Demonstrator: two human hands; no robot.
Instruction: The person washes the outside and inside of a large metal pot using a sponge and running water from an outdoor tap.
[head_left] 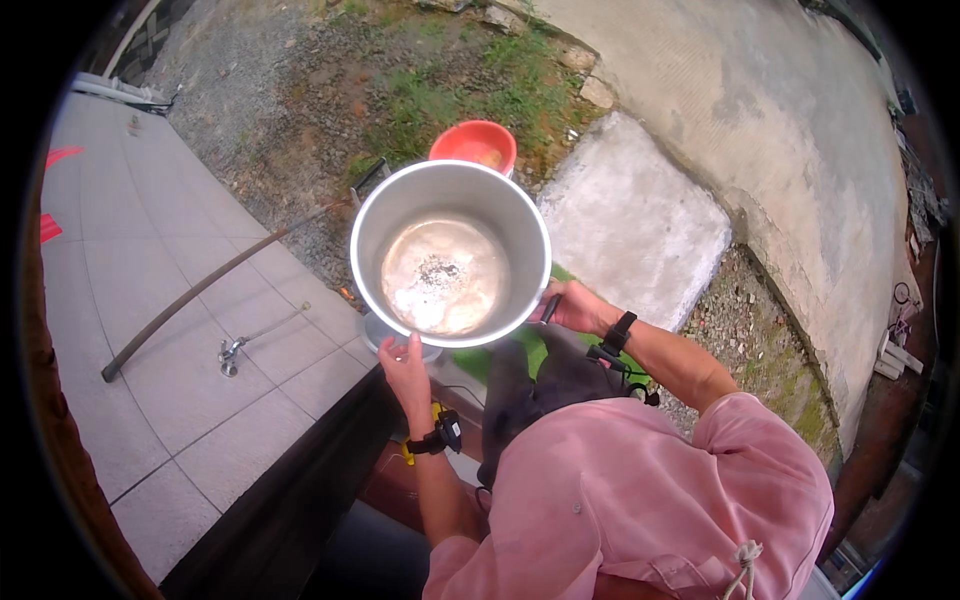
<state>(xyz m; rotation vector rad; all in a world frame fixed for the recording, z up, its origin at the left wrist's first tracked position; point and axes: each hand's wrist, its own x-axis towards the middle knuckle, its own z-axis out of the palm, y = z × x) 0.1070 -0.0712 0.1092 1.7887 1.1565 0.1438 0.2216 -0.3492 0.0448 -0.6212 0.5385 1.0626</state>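
A large, deep metal cooking pot (370,235) is held up in front of me, its open mouth facing me. Inside, the bottom is stained brownish, with dark specks in the middle. My right hand (573,306) is closed round the pot's black handle at its near right side. At the near left, my left hand (405,368) supports the pot, thumb against the rim; its other fingers are partly hidden. Under the pot's near left edge, part of a greyish round basin (374,330) shows.
A red basin (468,140) stands beyond the pot. To the left, a tap (230,355) sticks out from grey tiles (215,400), near a long dark hose (190,290). A pale concrete slab (640,200) lies to the right, beside gravel and grass.
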